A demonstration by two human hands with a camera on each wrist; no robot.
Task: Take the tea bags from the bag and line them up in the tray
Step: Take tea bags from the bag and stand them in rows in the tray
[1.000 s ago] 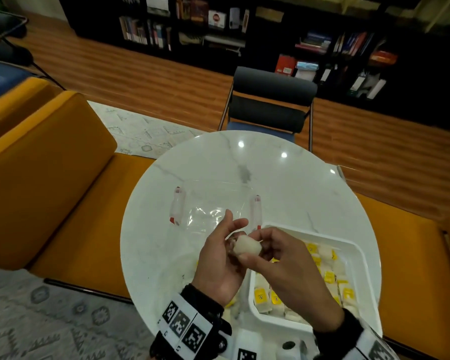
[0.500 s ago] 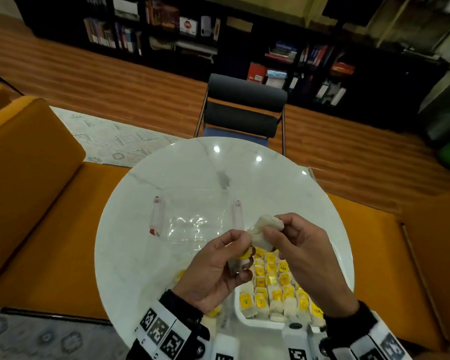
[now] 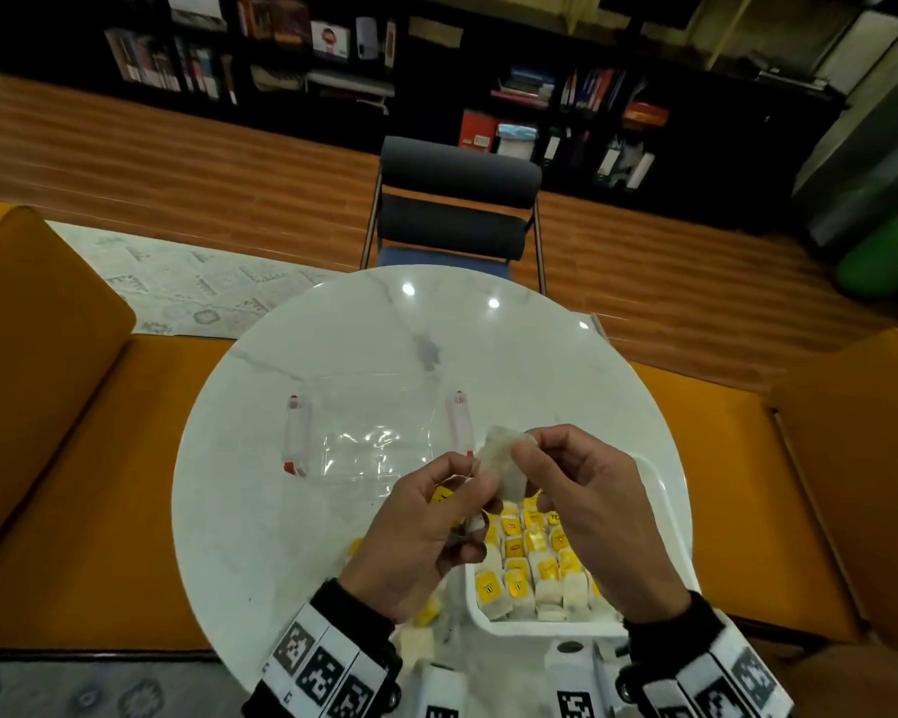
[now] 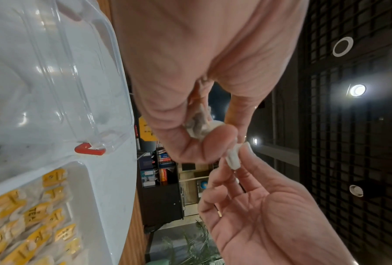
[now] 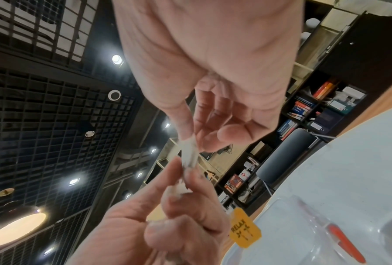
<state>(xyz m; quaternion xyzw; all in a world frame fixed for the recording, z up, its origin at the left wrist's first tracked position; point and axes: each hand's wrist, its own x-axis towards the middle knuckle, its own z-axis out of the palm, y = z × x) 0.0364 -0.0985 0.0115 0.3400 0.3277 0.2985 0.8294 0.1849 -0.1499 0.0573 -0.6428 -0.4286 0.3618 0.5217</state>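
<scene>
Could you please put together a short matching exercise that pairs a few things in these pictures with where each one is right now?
Things:
1. white tea bag
2. clear lid with red clips
3. white tray
4. grey chair

Places:
A. at the far side of the table
B. flat on the table, beyond the hands
C. on the table under the right hand, holding rows of yellow-tagged tea bags
D. pinched in the air between the left hand and the right hand

Pairs: 1-D, 2-B, 3-C, 4-A
</scene>
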